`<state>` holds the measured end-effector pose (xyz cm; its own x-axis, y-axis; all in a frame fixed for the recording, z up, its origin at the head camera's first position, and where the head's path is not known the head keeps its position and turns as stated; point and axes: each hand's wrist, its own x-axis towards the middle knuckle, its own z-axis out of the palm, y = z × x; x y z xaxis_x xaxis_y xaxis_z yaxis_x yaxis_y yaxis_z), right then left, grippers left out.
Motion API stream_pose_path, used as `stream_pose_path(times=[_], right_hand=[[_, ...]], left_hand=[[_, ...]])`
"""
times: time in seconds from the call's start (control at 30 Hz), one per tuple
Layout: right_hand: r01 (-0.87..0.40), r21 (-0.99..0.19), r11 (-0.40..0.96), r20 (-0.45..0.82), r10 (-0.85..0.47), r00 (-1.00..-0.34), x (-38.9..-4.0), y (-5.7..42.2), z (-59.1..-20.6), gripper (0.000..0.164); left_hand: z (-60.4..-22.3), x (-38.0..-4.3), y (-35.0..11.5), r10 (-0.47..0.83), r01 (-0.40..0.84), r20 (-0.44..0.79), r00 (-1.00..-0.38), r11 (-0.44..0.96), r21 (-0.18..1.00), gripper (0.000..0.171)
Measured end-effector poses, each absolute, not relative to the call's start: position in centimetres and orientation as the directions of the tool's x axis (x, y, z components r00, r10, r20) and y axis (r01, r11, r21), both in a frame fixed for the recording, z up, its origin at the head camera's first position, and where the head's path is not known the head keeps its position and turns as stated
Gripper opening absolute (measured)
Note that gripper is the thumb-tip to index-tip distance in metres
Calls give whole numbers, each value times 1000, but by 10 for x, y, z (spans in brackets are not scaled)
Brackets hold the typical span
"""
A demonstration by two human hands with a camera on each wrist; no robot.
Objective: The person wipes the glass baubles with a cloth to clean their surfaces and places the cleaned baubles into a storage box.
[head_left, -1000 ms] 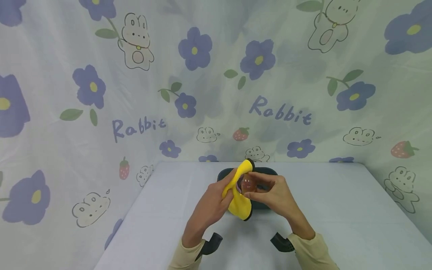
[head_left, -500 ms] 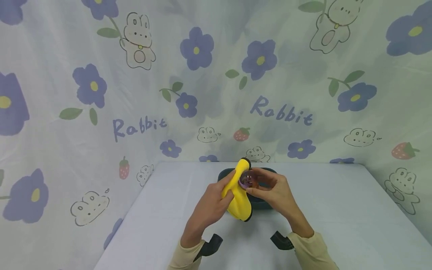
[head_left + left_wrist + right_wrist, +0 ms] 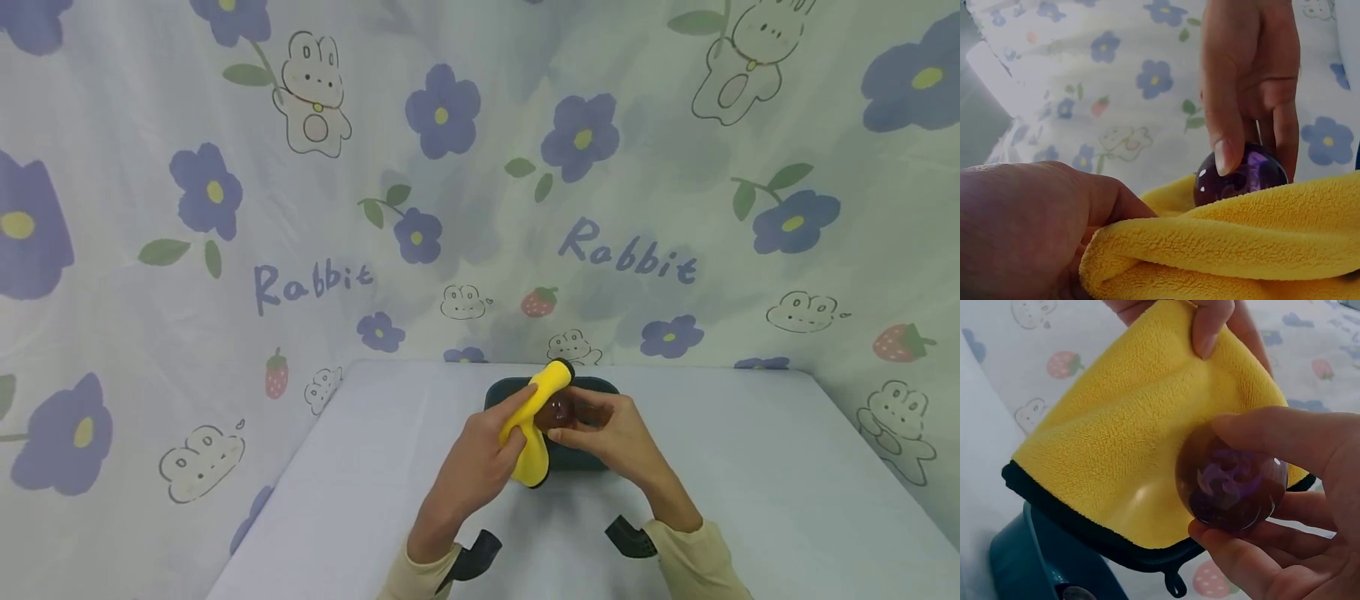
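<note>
My left hand (image 3: 476,462) grips a folded yellow cloth (image 3: 534,446), plush and dark-edged, between thumb and fingers. Beside it, my right hand (image 3: 618,437) pinches a clear glass ball (image 3: 557,410) with a purple swirl inside. In the right wrist view the ball (image 3: 1232,478) lies against the cloth (image 3: 1129,431), thumb above and fingers below. A fold of the cloth (image 3: 1229,244) hides the ball's lower part in the left wrist view, where its upper part (image 3: 1241,172) looks deep purple.
Below and behind the hands stands a dark teal tub (image 3: 577,458) on the white table (image 3: 360,467). A round shiny thing (image 3: 1077,593) shows partly inside it in the right wrist view. A curtain (image 3: 480,167) printed with flowers and rabbits hangs behind the table.
The cloth's upper end first swung left, uncovering more of the ball, then came back right over the ball's side. Both hands have kept their holds.
</note>
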<state>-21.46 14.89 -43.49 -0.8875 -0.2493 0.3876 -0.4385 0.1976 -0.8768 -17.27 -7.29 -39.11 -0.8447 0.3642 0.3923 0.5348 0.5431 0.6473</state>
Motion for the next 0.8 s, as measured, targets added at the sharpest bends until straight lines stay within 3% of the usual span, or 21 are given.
stream_pose_path(times=[0.37,0.6,0.8], right_hand=[[-502,-852,148,434,-337,-836,-206,146,-429,55],[-481,-869,117,420,-340,-842,-200,145,-424,59],[-527,-847,71,486,-298,-822,-199,144,-424,57]], left_hand=[[-392,-173,-70,392,589,441,-808,579,564,52],[-393,-178,-77,392,563,405,-826,544,622,54],[-393,-181,-79,387,551,394,-834,531,644,55]])
